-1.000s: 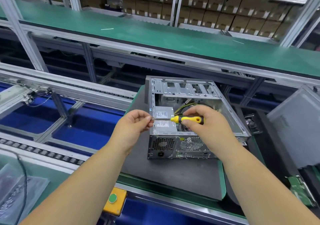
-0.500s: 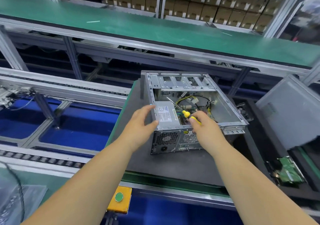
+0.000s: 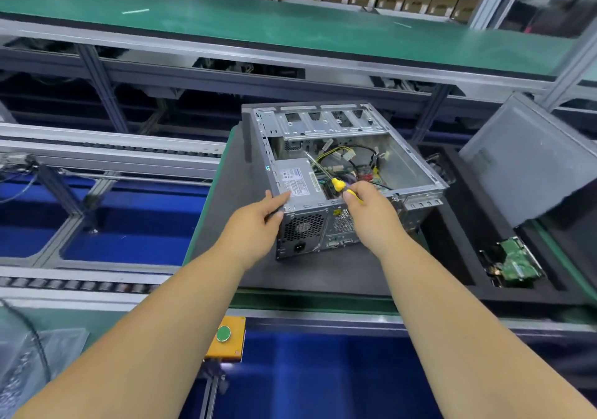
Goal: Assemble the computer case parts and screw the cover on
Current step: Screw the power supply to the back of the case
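An open metal computer case lies on its side on a dark grey foam mat, its rear panel toward me. Inside are a grey power supply and loose cables. My left hand grips the case's near left corner, thumb on top of the power supply. My right hand holds a yellow-handled screwdriver, whose shaft points up and left into the case. The grey cover panel leans at the right, apart from the case.
A green circuit board lies in a black foam tray at the right. A yellow box with a green button sits at the bench's front edge. Roller conveyor rails run at the left, a green belt behind.
My left hand let go of the screwdriver's shaft and took hold of the case's near left corner. My right hand swung the screwdriver tip into the case. The view shifted left.
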A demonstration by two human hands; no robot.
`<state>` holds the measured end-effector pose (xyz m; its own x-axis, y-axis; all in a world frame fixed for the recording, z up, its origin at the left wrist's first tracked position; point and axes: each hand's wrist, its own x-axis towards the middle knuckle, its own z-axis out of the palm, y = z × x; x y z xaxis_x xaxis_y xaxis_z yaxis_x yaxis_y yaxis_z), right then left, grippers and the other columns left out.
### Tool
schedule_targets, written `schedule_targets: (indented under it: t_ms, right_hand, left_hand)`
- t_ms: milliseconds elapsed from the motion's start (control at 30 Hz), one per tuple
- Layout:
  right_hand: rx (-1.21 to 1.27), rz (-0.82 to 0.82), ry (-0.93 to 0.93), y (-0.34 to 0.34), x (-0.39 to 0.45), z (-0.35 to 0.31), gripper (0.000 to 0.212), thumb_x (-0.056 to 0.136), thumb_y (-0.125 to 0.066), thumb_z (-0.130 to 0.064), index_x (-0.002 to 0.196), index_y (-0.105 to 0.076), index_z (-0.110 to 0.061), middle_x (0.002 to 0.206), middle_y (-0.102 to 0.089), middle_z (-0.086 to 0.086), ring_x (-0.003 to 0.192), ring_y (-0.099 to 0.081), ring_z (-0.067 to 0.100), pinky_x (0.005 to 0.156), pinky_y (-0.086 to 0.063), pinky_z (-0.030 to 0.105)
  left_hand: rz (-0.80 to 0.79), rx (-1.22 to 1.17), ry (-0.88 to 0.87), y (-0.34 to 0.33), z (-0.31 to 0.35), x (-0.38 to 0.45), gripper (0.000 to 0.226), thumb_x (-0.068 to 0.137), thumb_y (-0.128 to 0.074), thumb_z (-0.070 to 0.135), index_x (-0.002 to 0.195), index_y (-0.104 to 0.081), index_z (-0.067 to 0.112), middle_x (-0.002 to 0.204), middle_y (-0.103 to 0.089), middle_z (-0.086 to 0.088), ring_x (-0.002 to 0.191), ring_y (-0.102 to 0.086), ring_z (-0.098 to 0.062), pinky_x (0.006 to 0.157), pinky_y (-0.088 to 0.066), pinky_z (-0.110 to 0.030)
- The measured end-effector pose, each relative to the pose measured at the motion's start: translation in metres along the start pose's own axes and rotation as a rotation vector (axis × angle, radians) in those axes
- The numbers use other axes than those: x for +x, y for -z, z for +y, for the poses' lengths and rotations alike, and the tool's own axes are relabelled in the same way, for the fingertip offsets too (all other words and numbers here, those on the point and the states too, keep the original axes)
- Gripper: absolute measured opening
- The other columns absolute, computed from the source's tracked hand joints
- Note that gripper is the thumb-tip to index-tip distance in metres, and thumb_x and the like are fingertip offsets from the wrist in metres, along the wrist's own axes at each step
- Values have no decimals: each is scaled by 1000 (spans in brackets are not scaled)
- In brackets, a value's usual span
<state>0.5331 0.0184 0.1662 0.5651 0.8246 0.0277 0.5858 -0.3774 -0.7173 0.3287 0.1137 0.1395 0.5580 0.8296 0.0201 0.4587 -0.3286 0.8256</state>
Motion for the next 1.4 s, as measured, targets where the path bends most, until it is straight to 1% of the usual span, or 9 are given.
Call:
schedule_targets:
  t_ms: [333, 733, 867, 1033, 1133, 1200, 1267, 1333, 1400]
  right_hand:
    - [52, -5, 53, 18, -42, 24, 16, 104, -43, -36, 107, -55, -25, 82, -54, -9, 73, -49, 8, 56, -31, 29]
    - [93, -48, 62, 34, -83, 39, 24, 104, -41, -38, 116, -55, -25, 88, -58, -5, 76, -53, 15, 58, -38, 30]
    - [205, -17, 62, 38, -99, 42, 24, 104, -42, -37, 117, -56, -22, 81, -52, -10, 68, -46, 8, 56, -32, 29]
    - [296, 27, 94, 33, -141, 61, 17, 103, -43, -33, 107, -57, -23, 79, -53, -8, 66, -44, 8, 58, -33, 30]
    - [339, -8, 55, 22, -165, 76, 16, 103, -45, -30, 107, -59, -23, 85, -58, -5, 73, -48, 13, 64, -38, 33]
    - [366, -29, 27, 13, -181, 87, 15, 102, -46, -30, 106, -59, -25, 93, -63, -1, 79, -52, 18, 66, -40, 34]
    - [368, -52, 2, 2, -194, 98, 14, 102, -46, -31, 104, -59, -28, 96, -64, -1, 75, -52, 12, 63, -40, 32]
    - [366, -75, -36, -9, -205, 108, 13, 102, -46, -32, 102, -58, -30, 90, -62, -3, 66, -45, 5, 59, -36, 29]
    - [372, -94, -78, -21, -213, 116, 12, 101, -47, -30, 103, -59, -29, 89, -61, -7, 71, -48, 6, 63, -39, 30]
  left_hand:
    - [68, 48, 27, -26, 20, -55, 42, 101, -48, 26, 138, -48, 46, 153, -38, 4, 137, -40, -8, 96, -33, -15]
    - [89, -10, 71, -44, 35, -107, 42, 101, -49, 24, 137, -49, 45, 153, -40, 5, 137, -40, -9, 102, -33, -18]
    - [60, -65, 73, -48, 36, -115, 45, 102, -47, 24, 140, -46, 47, 154, -38, 8, 140, -35, -7, 108, -27, -19]
    - [315, -303, 93, -72, 21, -144, 41, 99, -49, 17, 133, -56, 39, 118, -63, 18, 101, -63, 0, 92, -44, -16]
    - [415, -402, 234, -92, 6, -157, 26, 98, -50, 14, 117, -60, 29, 110, -68, 8, 92, -68, -6, 83, -51, -24]
    - [347, -493, 366, -103, -2, -159, 19, 99, -49, 11, 109, -62, 21, 108, -69, -2, 89, -68, -11, 76, -52, -22]
    - [240, -641, 481, -114, -8, -160, 19, 100, -47, 8, 108, -64, 12, 104, -70, -6, 85, -67, -12, 69, -52, -18]
    - [146, -769, 535, -122, -11, -162, 21, 101, -46, 7, 114, -62, 7, 102, -70, -6, 86, -68, -14, 69, -54, -18]
    - [91, -882, 545, -128, -15, -165, 22, 101, -46, 9, 116, -63, 9, 106, -72, -5, 92, -71, -14, 73, -55, -19]
